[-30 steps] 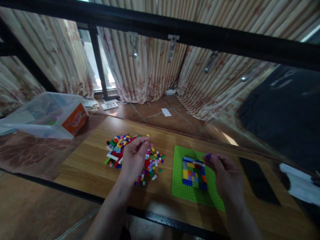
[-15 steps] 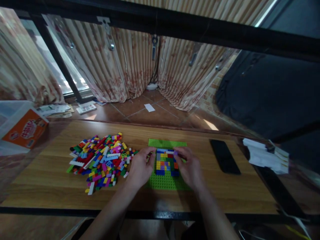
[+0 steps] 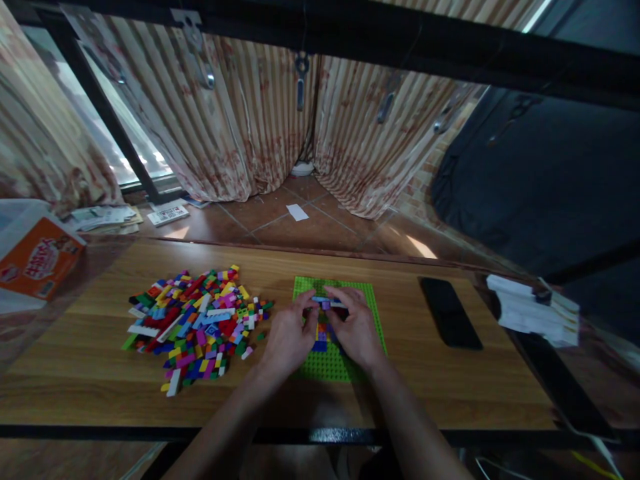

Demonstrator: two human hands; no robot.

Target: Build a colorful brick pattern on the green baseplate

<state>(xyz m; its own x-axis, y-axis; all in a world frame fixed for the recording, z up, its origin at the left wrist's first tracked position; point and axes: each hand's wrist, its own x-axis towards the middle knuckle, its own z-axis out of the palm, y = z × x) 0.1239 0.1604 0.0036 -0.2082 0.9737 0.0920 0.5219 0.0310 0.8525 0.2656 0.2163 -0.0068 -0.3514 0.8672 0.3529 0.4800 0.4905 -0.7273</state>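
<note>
A green baseplate (image 3: pixel 367 297) lies on the wooden table (image 3: pixel 450 380), bearing a flat patch of coloured bricks (image 3: pixel 321 337) mostly hidden under my hands. My left hand (image 3: pixel 290 333) and my right hand (image 3: pixel 353 327) meet over the plate's far half, fingertips pinched together on a small purple brick (image 3: pixel 326 305) beside a pale strip at the patch's far edge. Left of the plate lies a pile of loose coloured bricks (image 3: pixel 195 320).
A black phone (image 3: pixel 450 312) lies right of the plate. White folded cloth or paper (image 3: pixel 533 310) sits at the far right. A clear plastic box with an orange label (image 3: pixel 35 257) stands at the left edge. Curtains and a tiled floor lie beyond the table.
My left hand left the loose brick pile and came over to the baseplate. Both hands closed in from the plate's sides onto the purple brick at the patch's far edge.
</note>
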